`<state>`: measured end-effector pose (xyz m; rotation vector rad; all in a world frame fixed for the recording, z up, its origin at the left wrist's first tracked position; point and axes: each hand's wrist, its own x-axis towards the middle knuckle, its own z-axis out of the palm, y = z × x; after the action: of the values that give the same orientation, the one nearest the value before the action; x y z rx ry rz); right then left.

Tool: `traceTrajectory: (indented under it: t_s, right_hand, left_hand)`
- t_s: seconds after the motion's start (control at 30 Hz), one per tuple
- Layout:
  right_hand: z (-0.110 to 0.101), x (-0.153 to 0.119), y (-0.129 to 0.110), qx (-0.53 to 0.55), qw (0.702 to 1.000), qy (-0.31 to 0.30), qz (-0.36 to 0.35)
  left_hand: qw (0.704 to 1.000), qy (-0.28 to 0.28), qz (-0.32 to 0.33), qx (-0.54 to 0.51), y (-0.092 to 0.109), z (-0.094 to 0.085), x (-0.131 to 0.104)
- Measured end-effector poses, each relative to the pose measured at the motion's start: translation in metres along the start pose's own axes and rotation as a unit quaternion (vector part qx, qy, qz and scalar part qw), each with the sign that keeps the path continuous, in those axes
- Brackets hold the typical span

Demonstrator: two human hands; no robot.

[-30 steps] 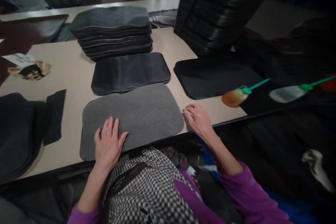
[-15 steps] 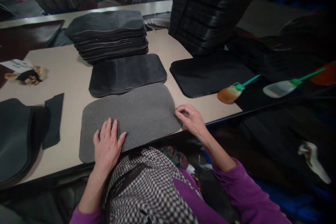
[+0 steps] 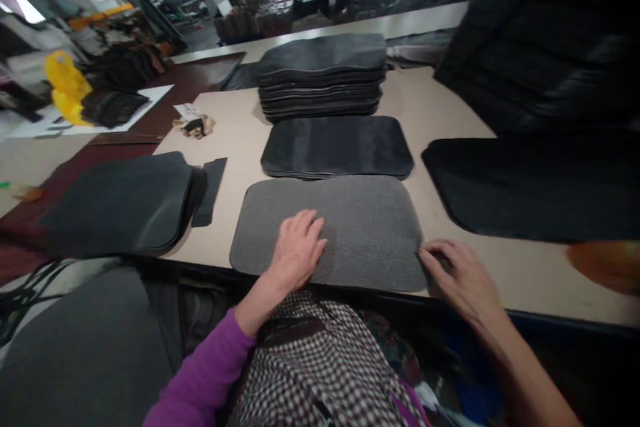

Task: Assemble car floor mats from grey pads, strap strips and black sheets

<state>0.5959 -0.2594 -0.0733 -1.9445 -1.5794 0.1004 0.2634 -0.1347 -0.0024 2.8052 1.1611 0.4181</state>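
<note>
A grey sheet with rounded corners lies flat at the table's front edge. My left hand rests palm down on its left half, fingers stretched out. At the sheet's right edge, my right hand is closed in a pinch, thumb and forefinger on the rim. Just behind the grey sheet is a low pile of black sheets of similar shape. A taller stack of black sheets stands behind that pile.
Black sheets are piled at the left, beside a narrow black strip. More black sheets lie at the right, before a tall dark stack. A blurred orange bottle is near the right edge. Scraps lie back left.
The view has swung left, so things sit further right in the picture. My left hand has slid a little up the sheet; my right hand still pinches its right edge.
</note>
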Motion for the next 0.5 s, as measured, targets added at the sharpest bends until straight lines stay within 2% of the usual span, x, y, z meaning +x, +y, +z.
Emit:
traceTrajectory:
  t_s: [0.1,0.13,0.2,0.27,0.33,0.43,0.5]
  right_hand:
    - [0.006,0.002,0.015,0.0,1.0,-0.002,-0.021]
    - [0.006,0.003,0.018,0.003,1.0,-0.005,-0.024]
    - [0.006,0.003,0.02,0.01,1.0,-0.012,-0.026]
    - [0.005,0.003,0.021,0.015,0.999,-0.012,-0.025]
    - [0.004,0.006,0.021,0.011,1.0,0.001,-0.014]
    - [0.001,0.016,0.026,-0.026,0.999,0.02,-0.002]
    - [-0.002,0.025,0.029,-0.054,0.998,0.015,-0.002]
  left_hand:
    - [0.999,0.0,0.036,-0.021,0.004,-0.006,0.026]
    - [1.0,0.002,0.025,-0.017,0.0,-0.009,0.032]
    - [0.999,0.003,-0.037,-0.001,-0.018,-0.019,0.038]
    - [0.991,-0.001,-0.13,0.024,-0.047,-0.03,0.037]
    - [0.977,-0.006,-0.207,0.048,-0.084,-0.04,0.033]
    - [0.961,0.0,-0.271,0.045,-0.139,-0.044,0.027]
    - [0.955,0.012,-0.295,0.022,-0.166,-0.04,0.025]
